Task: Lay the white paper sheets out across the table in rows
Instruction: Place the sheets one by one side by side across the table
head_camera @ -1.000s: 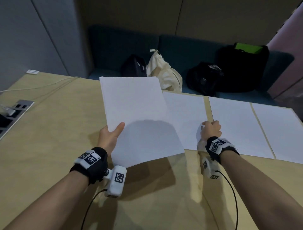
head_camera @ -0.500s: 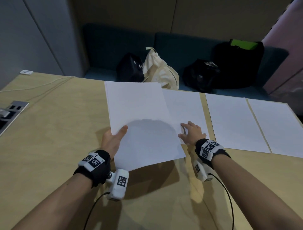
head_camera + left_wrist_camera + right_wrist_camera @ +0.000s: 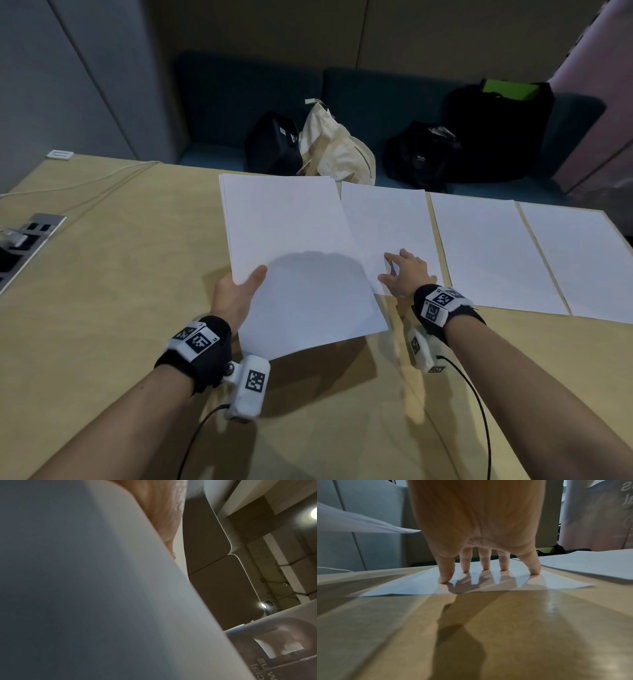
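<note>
White paper stack [image 3: 294,253] is held above the wooden worktop [image 3: 102,274], the left hand [image 3: 236,298] clasping its left edge. Right hand [image 3: 407,274], fingers [image 3: 485,563] spread straight, presses a laid sheet [image 3: 387,226]; two sheets lie right. The far sofa [image 3: 376,99] carries bags. Only the right wrist view shows the fingertips touching paper.

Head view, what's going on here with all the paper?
A person is laying white sheets in a row along the far side of the table. The left hand grips a stack of paper held above the table. The right hand presses spread fingertips on the newest sheet, beside two sheets already laid to its right.
</note>
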Demonstrator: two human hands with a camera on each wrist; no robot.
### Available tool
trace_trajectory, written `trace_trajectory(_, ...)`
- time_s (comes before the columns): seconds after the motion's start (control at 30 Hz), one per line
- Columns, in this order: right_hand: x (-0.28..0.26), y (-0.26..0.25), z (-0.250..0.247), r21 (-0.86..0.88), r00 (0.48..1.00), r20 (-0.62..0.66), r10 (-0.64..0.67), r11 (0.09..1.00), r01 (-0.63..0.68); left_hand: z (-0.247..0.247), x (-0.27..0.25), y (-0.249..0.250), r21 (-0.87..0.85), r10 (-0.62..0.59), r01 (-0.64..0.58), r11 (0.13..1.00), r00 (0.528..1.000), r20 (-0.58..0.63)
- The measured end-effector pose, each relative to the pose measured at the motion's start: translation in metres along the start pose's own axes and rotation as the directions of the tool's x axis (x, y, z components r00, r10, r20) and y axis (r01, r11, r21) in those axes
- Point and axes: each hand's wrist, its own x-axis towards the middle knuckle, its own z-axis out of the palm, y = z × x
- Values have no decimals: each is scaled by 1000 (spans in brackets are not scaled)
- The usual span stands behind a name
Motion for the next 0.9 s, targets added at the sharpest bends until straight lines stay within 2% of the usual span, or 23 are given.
trace_trajectory(0.27, -1, 1, -1, 24, 1000, 1, 0, 1000, 0, -2, 0, -2, -14, -1, 1, 1000, 1000, 7)
trace_trajectory(0.37, -1, 0, -2, 100, 998, -63, -26, 994, 32, -2, 0, -2, -26, 8, -8, 1000, 1000, 12)
trace_trajectory(0.43, -3, -7, -5, 160, 990, -118, -80, 982, 98, -2, -1, 0, -33, 19, -19, 999, 1000, 15)
trace_trajectory(0.5, -8, -17, -10, 274, 981, -138, -134, 947, 168, -1, -2, 3, -44, 39, -38, 998, 999, 22)
trace_trajectory(0.6, -22, -38, -17, 530, 978, -42, -205, 825, 196, -3, 0, 4, -69, 55, -54, 996, 998, 19)
trace_trajectory(0.7, -32, -53, -16, 564, 968, 8, -251, 801, 203, -6, 1, 5, -87, 54, -53, 995, 999, 8)
trace_trajectory(0.8, -35, -62, -10, 543, 970, -45, -238, 810, 224, -11, 2, 5, -96, 57, -58, 994, 998, -10)
trace_trajectory(0.9, -37, -72, -5, 599, 982, -137, -129, 779, 186, -15, 3, 4, -93, 67, -71, 993, 997, -40)
